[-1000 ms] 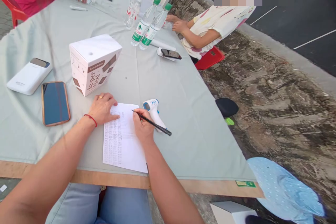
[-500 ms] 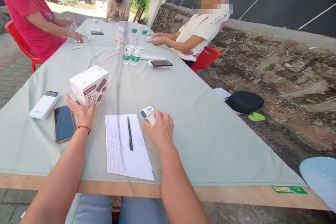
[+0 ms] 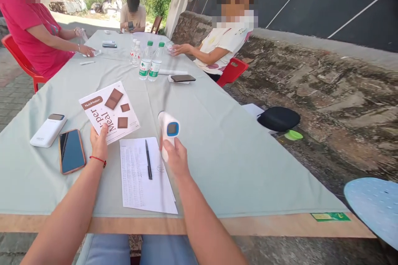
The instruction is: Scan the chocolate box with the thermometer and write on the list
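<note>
My left hand point(image 3: 100, 138) grips the lower edge of a white box point(image 3: 110, 112) with brown chocolate squares printed on it, its large face tipped toward me. In my right hand point(image 3: 177, 157) is a white infrared thermometer point(image 3: 166, 126), held by its handle with the blue-rimmed screen facing me. Printed sheets of paper point(image 3: 137, 190) lie between my forearms, with a black pen point(image 3: 148, 159) on top. Left of my left hand rest a phone in an orange-brown case point(image 3: 72, 151) and a white power bank point(image 3: 49, 130).
Two green-capped water bottles point(image 3: 149, 64) stand mid-table beside smaller bottles point(image 3: 135, 54). A dark phone point(image 3: 183, 78) lies to their right. Three people sit around the cloth-covered table point(image 3: 248, 174). A light blue stool point(image 3: 373, 203) stands by the right corner.
My left hand has closed on the box and turned its printed face toward me. My right hand has raised the thermometer, turning its screen toward me. The view has shifted slightly.
</note>
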A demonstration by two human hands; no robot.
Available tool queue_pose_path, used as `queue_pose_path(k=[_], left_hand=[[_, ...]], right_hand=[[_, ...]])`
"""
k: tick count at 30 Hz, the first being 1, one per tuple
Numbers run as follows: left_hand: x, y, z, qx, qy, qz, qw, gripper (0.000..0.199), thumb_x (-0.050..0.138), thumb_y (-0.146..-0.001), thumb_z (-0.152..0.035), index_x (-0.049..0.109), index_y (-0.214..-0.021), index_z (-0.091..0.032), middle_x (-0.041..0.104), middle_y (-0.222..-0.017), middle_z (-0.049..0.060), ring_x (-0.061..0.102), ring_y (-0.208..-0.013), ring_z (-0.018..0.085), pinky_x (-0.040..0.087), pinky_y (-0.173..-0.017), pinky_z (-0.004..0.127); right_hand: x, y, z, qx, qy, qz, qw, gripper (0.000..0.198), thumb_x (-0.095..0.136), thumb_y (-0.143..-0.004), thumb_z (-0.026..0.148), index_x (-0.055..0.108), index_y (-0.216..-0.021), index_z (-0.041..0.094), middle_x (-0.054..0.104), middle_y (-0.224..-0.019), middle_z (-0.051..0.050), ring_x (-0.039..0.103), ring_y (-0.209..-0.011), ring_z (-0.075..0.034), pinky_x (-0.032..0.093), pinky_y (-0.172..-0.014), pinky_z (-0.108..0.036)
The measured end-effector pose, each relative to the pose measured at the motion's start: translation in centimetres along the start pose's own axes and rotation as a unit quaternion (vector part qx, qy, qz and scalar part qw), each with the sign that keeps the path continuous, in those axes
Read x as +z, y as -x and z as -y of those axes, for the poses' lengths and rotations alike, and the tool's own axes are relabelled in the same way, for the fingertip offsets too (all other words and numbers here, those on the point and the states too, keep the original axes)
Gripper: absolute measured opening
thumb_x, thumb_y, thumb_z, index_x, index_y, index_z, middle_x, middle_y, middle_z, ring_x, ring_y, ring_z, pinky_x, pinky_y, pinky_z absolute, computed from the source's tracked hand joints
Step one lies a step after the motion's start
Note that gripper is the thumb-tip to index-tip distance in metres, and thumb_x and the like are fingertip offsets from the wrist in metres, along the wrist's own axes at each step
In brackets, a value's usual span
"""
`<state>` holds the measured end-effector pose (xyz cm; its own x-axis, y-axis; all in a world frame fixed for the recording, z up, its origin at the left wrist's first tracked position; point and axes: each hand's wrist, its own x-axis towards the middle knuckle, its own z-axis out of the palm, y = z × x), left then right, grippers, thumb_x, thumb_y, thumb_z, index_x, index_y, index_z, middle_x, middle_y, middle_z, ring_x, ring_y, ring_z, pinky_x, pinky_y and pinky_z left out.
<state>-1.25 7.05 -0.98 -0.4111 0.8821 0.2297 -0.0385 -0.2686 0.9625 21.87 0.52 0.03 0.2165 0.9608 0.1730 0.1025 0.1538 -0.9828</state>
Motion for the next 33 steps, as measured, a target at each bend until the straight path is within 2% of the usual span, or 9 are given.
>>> queue_pose_path(k=[3, 6, 13, 20, 33], left_hand=[[0.9, 1.0, -0.1, -0.036, -0.029, 0.054, 0.997, 0.069, 0.068, -0.071, -0.065, 0.055, -0.114, -0.013, 0.061, -0.119, 0.013, 0.058, -0.110, 0.027, 0.047, -0.096, 0.040], [1.1, 1.6, -0.5, -0.042, -0.089, 0.095, 0.991, 0.070, 0.067, -0.071, -0.066, 0.054, -0.115, -0.014, 0.062, -0.117, 0.012, 0.058, -0.108, 0.026, 0.046, -0.095, 0.040], [1.2, 1.8, -1.0, -0.022, -0.160, 0.113, 0.980, 0.056, 0.058, -0.079, -0.064, 0.056, -0.109, -0.016, 0.064, -0.109, 0.009, 0.060, -0.102, 0.025, 0.046, -0.088, 0.038], [1.4, 1.6, -0.9, -0.037, -0.170, 0.111, 0.979, 0.058, 0.063, -0.076, -0.063, 0.055, -0.110, -0.016, 0.063, -0.113, 0.009, 0.060, -0.101, 0.024, 0.047, -0.086, 0.036], [1.4, 1.5, -1.0, -0.046, -0.166, 0.121, 0.978, 0.065, 0.066, -0.070, -0.066, 0.054, -0.109, -0.015, 0.063, -0.112, 0.010, 0.060, -0.100, 0.025, 0.048, -0.084, 0.037]], right_hand=[[2.1, 1.6, 0.2, -0.009, -0.142, 0.119, 0.983, 0.037, 0.054, -0.085, 0.055, 0.057, -0.083, 0.018, 0.054, -0.070, -0.001, 0.050, -0.062, -0.016, 0.042, -0.060, -0.029], [3.6, 2.5, 0.1, 0.026, -0.177, 0.179, 0.967, 0.034, 0.057, -0.087, 0.050, 0.054, -0.079, 0.017, 0.053, -0.069, -0.001, 0.047, -0.057, -0.013, 0.039, -0.057, -0.027], [3.9, 2.9, -0.3, 0.079, -0.170, 0.145, 0.972, 0.039, 0.060, -0.085, 0.054, 0.050, -0.074, 0.017, 0.049, -0.067, 0.001, 0.045, -0.053, -0.010, 0.036, -0.052, -0.025], [4.0, 2.9, 0.0, 0.126, -0.168, 0.167, 0.963, 0.041, 0.063, -0.081, 0.057, 0.049, -0.079, 0.018, 0.049, -0.071, 0.001, 0.047, -0.053, -0.010, 0.037, -0.051, -0.025], [4.4, 3.2, -0.3, 0.125, -0.156, 0.159, 0.967, 0.044, 0.061, -0.080, 0.061, 0.051, -0.086, 0.019, 0.050, -0.065, 0.002, 0.047, -0.052, -0.012, 0.038, -0.051, -0.026]])
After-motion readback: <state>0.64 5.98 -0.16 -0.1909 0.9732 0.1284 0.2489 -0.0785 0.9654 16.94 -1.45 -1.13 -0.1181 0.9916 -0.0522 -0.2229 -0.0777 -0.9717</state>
